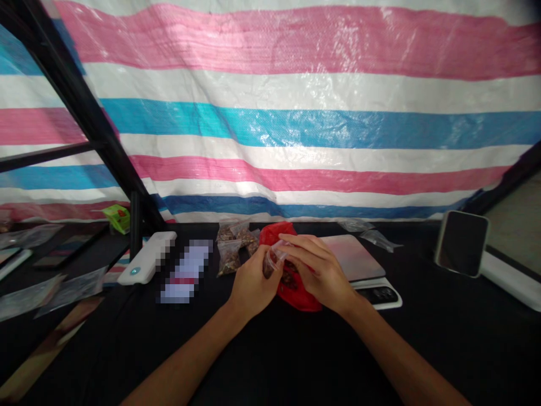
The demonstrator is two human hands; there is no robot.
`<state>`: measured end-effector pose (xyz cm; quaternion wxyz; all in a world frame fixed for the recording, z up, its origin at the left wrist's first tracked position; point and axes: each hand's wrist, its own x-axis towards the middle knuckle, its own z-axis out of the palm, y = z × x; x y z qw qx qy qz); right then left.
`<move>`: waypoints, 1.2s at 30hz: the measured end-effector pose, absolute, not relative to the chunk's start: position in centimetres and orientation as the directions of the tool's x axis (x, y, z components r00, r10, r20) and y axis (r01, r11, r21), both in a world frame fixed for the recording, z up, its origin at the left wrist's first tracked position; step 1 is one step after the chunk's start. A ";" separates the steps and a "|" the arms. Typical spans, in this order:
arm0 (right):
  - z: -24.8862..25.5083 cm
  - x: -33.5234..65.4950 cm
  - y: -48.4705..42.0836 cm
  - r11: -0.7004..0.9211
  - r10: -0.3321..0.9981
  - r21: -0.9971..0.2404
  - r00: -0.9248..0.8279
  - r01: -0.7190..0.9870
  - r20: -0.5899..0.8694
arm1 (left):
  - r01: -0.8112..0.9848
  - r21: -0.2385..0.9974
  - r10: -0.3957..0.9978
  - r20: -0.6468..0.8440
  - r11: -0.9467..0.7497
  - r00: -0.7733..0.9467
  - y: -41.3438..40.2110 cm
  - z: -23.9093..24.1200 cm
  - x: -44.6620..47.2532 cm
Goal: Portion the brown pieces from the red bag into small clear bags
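Note:
My left hand (256,285) is closed around a small clear plastic bag (275,257) with something brown inside. My right hand (323,270) reaches in from the other side, its fingertips pinched at the top of the same bag. Beneath both hands lies a red plastic bag (306,301), and small brown pieces show inside it. To the left, several filled clear bags (229,257) are grouped together. Just right of my right hand is a flat scale (354,258) with a silver plate and a dark control panel.
A white power bank (147,258) and a blurred-out phone screen (186,273) lie on the black table (270,361) at left. Flat clear bags (378,239) rest behind the scale. A dark-screened device (461,243) stands at right. A black frame post (80,107) slants before the striped sheet (313,127).

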<state>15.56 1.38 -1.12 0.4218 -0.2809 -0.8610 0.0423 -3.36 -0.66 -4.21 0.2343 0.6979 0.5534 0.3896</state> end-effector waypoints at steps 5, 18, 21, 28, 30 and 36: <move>-1.0 15.9 1.7 0.770 0.574 -0.326 -0.372 0.549 0.729 | 0.597 0.759 0.955 0.294 -0.260 0.042 -0.5 -4.0 -3.4; -0.1 15.9 0.4 0.732 0.669 -0.392 -0.698 0.558 0.256 | 0.524 0.834 0.920 0.327 -0.174 -0.216 0.4 -4.3 -4.3; -0.5 15.5 0.3 0.738 0.660 -0.367 -0.718 0.566 0.219 | 0.514 0.839 0.920 0.326 -0.177 -0.215 0.4 -4.3 -4.3; -1.1 14.9 0.2 0.751 0.648 -0.342 -0.729 0.565 0.219 | 0.524 0.835 0.930 0.310 -0.167 -0.197 0.2 -4.1 -4.2; -1.1 14.8 0.1 0.757 0.641 -0.336 -0.736 0.561 0.215 | 0.528 0.834 0.930 0.308 -0.163 -0.199 0.2 -4.1 -4.2; -1.3 14.3 -0.5 0.755 0.630 -0.386 -0.749 0.530 0.205 | 0.529 0.833 0.935 0.300 -0.161 -0.187 0.2 -4.2 -4.2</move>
